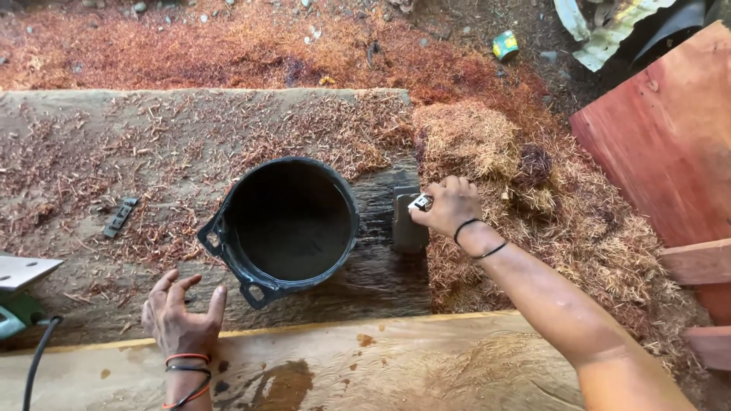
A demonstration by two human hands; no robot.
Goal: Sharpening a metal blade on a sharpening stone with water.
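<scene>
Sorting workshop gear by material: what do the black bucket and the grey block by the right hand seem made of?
Black bucket: likely plastic or rubber, matte, with moulded rim lugs. Grey block: probably a stone, dull and wet-looking; uncertain. Right hand holds a small metal piece against it.

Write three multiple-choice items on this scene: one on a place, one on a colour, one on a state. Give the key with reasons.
1. Where is the black bucket?
A. on the grey slab
B. on the red board
C. in the left hand

2. What colour are the shavings on the ground?
A. blue
B. reddish-brown
C. white

3. How is the left hand?
A. shut on a tool
B. open, fingers spread
C. inside the bucket

Key: 1 A, the bucket stands on the slab; 2 B, the litter is reddish-brown; 3 B, it lies flat and holds nothing, while the right hand pinches a small white piece at the grey block.
</scene>
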